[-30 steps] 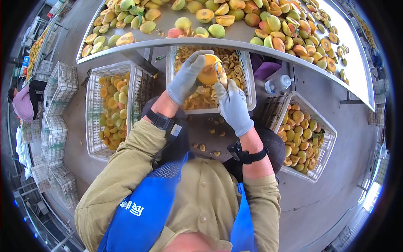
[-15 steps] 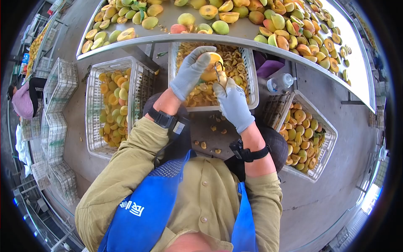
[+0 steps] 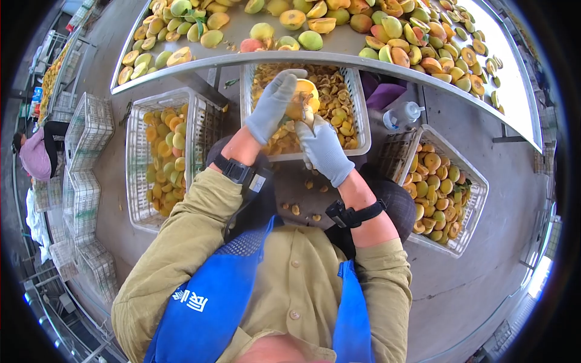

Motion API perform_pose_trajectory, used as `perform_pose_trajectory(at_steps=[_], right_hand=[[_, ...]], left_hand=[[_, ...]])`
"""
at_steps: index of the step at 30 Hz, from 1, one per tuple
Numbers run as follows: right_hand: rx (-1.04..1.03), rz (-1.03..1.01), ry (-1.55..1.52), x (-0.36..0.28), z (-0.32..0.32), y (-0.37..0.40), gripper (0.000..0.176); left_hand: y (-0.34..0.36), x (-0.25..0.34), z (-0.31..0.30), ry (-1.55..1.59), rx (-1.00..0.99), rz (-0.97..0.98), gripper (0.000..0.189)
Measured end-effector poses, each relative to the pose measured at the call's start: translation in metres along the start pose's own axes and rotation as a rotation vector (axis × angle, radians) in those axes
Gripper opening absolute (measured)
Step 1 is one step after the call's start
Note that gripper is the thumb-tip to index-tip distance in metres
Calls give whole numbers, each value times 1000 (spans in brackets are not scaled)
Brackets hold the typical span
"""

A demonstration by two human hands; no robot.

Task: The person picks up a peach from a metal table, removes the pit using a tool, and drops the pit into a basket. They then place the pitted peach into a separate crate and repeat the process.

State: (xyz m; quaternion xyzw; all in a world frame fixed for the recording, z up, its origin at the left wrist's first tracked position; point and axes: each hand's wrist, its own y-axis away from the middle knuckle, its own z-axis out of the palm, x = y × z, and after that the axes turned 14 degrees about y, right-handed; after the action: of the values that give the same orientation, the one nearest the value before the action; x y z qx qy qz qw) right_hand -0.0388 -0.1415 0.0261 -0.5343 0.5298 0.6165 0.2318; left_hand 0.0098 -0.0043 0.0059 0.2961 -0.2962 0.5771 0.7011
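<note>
My gloved left hand (image 3: 270, 110) is wrapped around the far side of a yellow-fleshed peach half (image 3: 310, 89), its cut face turned toward my right. In my gloved right hand (image 3: 323, 149) is a pitting knife (image 3: 307, 114) with a light handle, its looped metal blade right at the peach flesh. Both hands are over a white plastic crate (image 3: 364, 115), filled with brownish peach scraps and pieces. Above them runs the edge of a metal table (image 3: 242, 58), where many halved peaches (image 3: 292, 20) lie.
A crate of peach halves (image 3: 138, 213) stands on the left, another crate (image 3: 465, 241) on the right. Near the right crate is a clear plastic bottle (image 3: 404, 115). Stacked crates (image 3: 82, 193) and a person in a purple top (image 3: 37, 155) are at far left. Scraps dot the floor.
My right hand has shifted slightly left and toward me, and the knife's loop has tilted against the peach half. My left hand keeps its hold in nearly the same place.
</note>
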Motion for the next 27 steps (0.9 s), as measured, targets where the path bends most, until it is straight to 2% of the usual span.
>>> perform_pose_trajectory(at_steps=[1,4,5,10,14,16,19,21,25,27], right_hand=[[35,-49,21,0,1,-2,15],[-38,-2,-170,-12,-1,2,20],[-49,-3,-185,-12,1,2,20],[-51,-11,-204,-15,9,0,22],[-17,13,-14,-13,14,-7,23],[-184,53,-217,-17,3,-4,23],[-399,122,-527,-13,-8,1,24],[-513,144,-666,-10,-15,2,26],[-565,133,-637,-5,-20,5,28],[-562,144,-603,-5,-22,8,28]], left_hand=[[4,2,4,127,24,-24,42],[7,-9,9,326,102,22,45],[9,-13,12,291,157,39,43],[7,-14,12,123,185,163,37],[3,-11,6,30,164,229,33],[2,-11,1,16,143,221,34],[3,-3,1,-30,65,120,48],[5,2,1,74,-21,4,52],[7,4,-1,145,-102,-107,59],[9,10,2,170,-191,-159,55]])
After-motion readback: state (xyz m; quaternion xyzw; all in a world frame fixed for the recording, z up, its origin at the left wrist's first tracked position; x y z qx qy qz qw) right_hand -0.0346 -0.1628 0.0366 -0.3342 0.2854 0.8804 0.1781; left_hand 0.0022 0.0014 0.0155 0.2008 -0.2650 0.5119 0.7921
